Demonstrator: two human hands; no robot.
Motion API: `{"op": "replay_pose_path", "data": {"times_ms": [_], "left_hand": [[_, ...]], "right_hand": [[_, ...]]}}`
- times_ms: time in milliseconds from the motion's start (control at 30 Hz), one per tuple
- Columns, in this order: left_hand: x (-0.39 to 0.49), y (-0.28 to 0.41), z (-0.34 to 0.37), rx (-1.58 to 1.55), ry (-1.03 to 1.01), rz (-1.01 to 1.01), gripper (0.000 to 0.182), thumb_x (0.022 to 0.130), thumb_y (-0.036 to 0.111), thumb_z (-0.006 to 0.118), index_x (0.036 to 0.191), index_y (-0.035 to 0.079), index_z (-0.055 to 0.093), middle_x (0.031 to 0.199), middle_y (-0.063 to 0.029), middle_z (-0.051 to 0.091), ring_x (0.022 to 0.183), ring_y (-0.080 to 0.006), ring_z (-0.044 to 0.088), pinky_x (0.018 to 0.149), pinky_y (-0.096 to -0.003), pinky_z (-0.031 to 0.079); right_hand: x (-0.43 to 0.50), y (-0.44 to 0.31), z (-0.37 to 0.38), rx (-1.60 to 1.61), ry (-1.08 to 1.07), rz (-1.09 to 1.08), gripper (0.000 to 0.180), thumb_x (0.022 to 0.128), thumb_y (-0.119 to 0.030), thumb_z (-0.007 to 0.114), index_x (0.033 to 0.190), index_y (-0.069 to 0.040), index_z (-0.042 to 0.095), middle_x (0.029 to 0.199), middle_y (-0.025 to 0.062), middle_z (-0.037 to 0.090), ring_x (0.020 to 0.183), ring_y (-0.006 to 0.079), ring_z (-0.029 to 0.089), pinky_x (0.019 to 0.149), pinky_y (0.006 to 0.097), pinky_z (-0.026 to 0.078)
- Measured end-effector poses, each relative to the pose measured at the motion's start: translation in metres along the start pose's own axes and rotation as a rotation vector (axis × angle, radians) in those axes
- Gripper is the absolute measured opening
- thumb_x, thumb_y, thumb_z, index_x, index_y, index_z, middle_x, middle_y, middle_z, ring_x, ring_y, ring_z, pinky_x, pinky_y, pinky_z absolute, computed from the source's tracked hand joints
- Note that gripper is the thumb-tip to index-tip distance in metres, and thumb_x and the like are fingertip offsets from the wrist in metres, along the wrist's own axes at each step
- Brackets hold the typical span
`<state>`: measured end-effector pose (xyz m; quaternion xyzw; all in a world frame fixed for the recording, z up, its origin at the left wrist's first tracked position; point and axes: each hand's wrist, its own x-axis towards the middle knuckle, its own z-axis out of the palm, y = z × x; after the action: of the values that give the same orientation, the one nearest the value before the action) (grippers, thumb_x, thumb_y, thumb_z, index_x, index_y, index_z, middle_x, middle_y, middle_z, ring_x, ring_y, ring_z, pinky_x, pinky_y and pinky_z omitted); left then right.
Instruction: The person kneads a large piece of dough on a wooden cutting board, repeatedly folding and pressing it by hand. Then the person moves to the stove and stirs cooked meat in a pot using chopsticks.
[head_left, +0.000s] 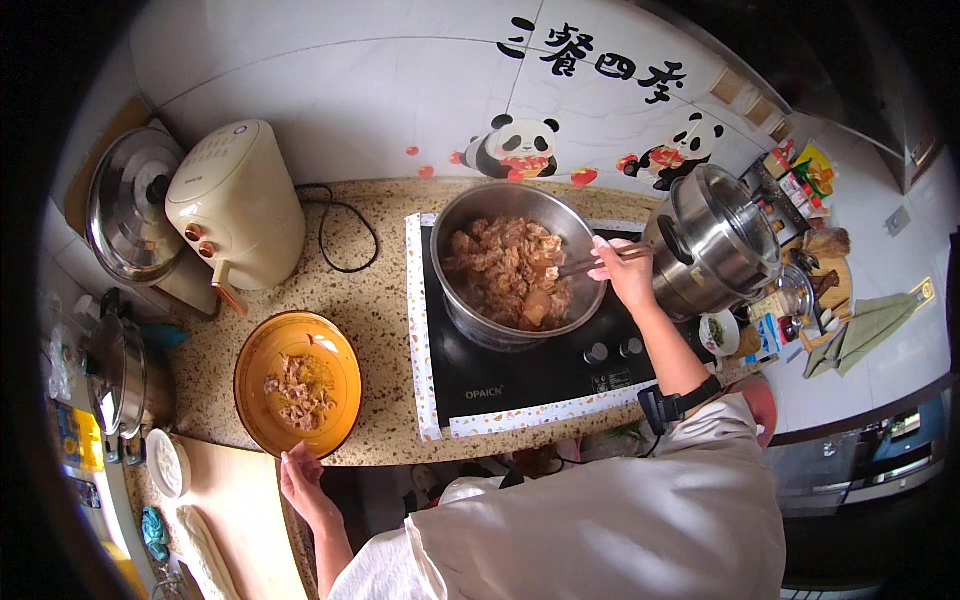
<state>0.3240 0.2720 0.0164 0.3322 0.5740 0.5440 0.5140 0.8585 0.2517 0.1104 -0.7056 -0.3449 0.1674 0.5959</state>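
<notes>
A steel pot (517, 196) stands on the black cooktop (480, 375), full of browned meat pieces (510, 259). Over its right rim, my right hand (624, 271) grips a pair of wooden chopsticks (581, 265), whose tips reach a pale piece of food inside. On the speckled counter to the left is an amber bowl (259, 397) with a few meat pieces (300, 394) and some liquid at its bottom. My left hand (301, 476) is at the bowl's near rim, fingers bent against the edge; how firmly they hold it cannot be told.
A cream air fryer (232, 210) with its black cord (322, 240) stands behind the bowl. Stacked steel pots (712, 232) are right of the cooktop, near a small bowl of chopped greens (718, 334). At lower left are a wooden board (232, 510), a white bowl (169, 465) and a lidded pot (124, 375).
</notes>
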Motion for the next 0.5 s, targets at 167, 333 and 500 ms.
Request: {"op": "replay_pose_path", "data": {"times_ms": [167,333,500], "left_hand": [[0.001,-0.002,0.004,-0.038,0.006,0.003,0.035,0.101,0.035,0.047,0.097,0.006,0.065,0.075,0.0041,0.058,0.066,-0.0033,0.048,0.061,-0.0182,0.036],[-0.002,-0.001,0.008,-0.036,0.021,-0.009,0.035,0.101,0.035,0.047,0.096,0.006,0.065,0.074,0.0043,0.056,0.065,-0.0034,0.047,0.061,-0.0183,0.036],[-0.007,0.002,0.012,0.014,-0.018,0.083,0.035,0.102,0.034,0.046,0.095,0.005,0.066,0.074,0.0037,0.056,0.065,-0.0038,0.046,0.061,-0.0189,0.035]], "right_hand": [[-0.001,-0.014,-0.005,0.073,0.031,0.061,0.027,0.086,-0.017,0.070,0.077,0.007,0.064,0.071,0.0128,0.066,0.050,0.0192,0.064,0.044,0.0274,0.054],[0.006,-0.056,-0.035,-0.076,0.114,-0.026,0.037,0.090,-0.029,0.066,0.082,0.007,0.065,0.069,0.0119,0.064,0.049,0.0166,0.063,0.047,0.0248,0.054],[0.021,-0.039,-0.008,-0.193,-0.004,-0.186,0.035,0.090,-0.030,0.065,0.080,0.004,0.067,0.074,0.0077,0.069,0.059,0.0136,0.064,0.055,0.0252,0.051]]}}
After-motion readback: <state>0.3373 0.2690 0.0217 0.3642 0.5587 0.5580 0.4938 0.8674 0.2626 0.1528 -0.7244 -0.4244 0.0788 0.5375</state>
